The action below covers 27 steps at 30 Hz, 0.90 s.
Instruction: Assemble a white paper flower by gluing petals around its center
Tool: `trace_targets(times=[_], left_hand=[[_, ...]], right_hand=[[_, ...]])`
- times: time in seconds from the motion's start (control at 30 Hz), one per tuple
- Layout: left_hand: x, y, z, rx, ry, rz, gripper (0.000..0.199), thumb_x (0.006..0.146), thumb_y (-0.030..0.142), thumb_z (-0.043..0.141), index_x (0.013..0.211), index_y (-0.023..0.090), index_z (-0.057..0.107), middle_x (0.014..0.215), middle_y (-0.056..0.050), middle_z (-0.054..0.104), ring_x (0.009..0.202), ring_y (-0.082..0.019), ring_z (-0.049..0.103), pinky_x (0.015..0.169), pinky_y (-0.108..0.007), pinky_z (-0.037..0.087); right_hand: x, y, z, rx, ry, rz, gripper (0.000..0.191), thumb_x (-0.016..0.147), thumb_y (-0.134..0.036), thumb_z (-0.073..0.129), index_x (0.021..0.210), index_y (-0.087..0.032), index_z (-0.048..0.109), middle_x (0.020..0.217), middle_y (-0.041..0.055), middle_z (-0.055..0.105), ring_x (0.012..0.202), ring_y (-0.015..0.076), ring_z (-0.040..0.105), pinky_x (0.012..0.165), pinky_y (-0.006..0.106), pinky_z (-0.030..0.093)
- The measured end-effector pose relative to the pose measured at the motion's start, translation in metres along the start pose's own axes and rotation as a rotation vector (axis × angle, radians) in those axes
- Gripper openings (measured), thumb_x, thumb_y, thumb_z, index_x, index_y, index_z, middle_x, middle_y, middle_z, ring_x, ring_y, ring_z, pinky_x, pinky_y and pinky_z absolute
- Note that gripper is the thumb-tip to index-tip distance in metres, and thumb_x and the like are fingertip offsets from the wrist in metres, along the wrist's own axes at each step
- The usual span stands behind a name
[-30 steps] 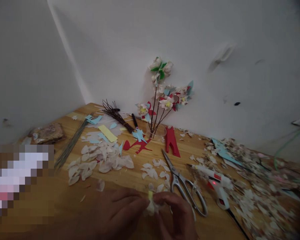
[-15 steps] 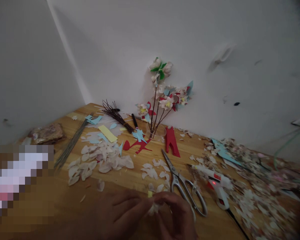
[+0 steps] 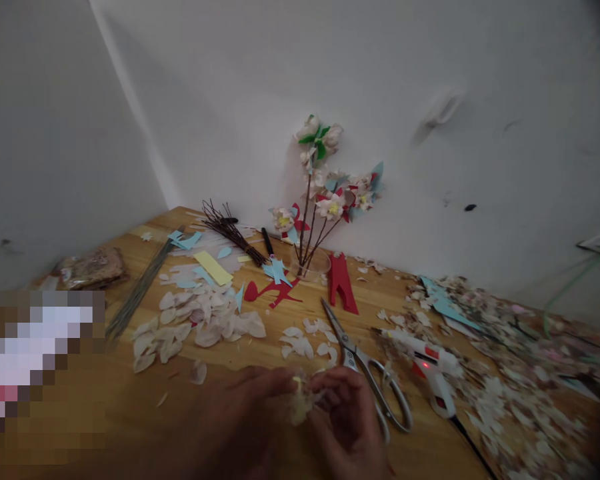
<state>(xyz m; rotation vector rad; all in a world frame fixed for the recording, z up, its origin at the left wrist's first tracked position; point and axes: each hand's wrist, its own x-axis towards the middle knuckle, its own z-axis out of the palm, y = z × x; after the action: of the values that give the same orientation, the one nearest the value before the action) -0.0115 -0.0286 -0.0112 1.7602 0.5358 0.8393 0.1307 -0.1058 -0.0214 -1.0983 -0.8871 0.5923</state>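
Note:
Between my two hands, low in the middle of the head view, is a small handmade flower (image 3: 300, 400) with pale petals and a bit of yellow at its centre. My left hand (image 3: 253, 407) is closed on its left side, fingertips pinching the petals. On the other side, my right hand (image 3: 347, 417) has curled fingers touching the petals' right edge. The flower is dim and partly hidden by fingers. Just beyond the right hand lie silver scissors (image 3: 350, 357). A heap of loose pale petals (image 3: 205, 313) is spread in front of my left hand.
A white glue gun (image 3: 433, 367) with a lit red light lies at right, beside scattered dried petals (image 3: 510, 407). Flower stems stand in a clear cup (image 3: 315, 265) against the wall. Red felt (image 3: 341, 283), dark twigs (image 3: 235, 233) and wires (image 3: 145, 287) lie farther back.
The flower has turned and shows more of its petals between my hands. My right fingers have shifted slightly up and away from the left ones. The view has moved a little.

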Motion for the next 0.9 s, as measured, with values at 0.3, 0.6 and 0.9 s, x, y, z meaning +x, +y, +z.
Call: trace_targets(times=[0.3, 0.6, 0.9], left_hand=[[0.002, 0.007, 0.006, -0.007, 0.139, -0.156, 0.059, 0.066, 0.017, 0.062, 0.119, 0.034, 0.044, 0.097, -0.001, 0.072, 0.077, -0.02, 0.066, 0.069, -0.031, 0.049], [0.013, -0.001, -0.002, -0.267, 0.055, -0.463, 0.062, 0.068, 0.041, 0.066, 0.124, 0.026, 0.042, 0.093, -0.008, 0.074, 0.068, -0.021, 0.066, 0.06, -0.03, 0.046], [0.016, 0.002, -0.007, -0.252, -0.003, -0.456, 0.061, 0.073, 0.035, 0.062, 0.13, 0.021, 0.044, 0.075, -0.003, 0.072, 0.07, -0.018, 0.065, 0.062, -0.026, 0.045]], right_hand=[[0.006, 0.009, -0.008, 0.008, -0.015, 0.247, 0.031, 0.069, -0.024, 0.074, 0.093, -0.026, 0.054, 0.086, 0.0015, 0.063, 0.077, 0.0176, 0.065, 0.068, 0.028, 0.053], [-0.001, 0.008, 0.003, -0.158, 0.043, 0.166, 0.029, 0.071, -0.017, 0.064, 0.094, -0.028, 0.05, 0.083, -0.0028, 0.06, 0.07, 0.0118, 0.059, 0.062, 0.02, 0.049], [-0.001, -0.006, 0.011, -0.322, 0.084, 0.133, 0.023, 0.066, -0.017, 0.062, 0.086, -0.025, 0.053, 0.076, -0.0024, 0.059, 0.065, 0.0133, 0.058, 0.06, 0.023, 0.048]])
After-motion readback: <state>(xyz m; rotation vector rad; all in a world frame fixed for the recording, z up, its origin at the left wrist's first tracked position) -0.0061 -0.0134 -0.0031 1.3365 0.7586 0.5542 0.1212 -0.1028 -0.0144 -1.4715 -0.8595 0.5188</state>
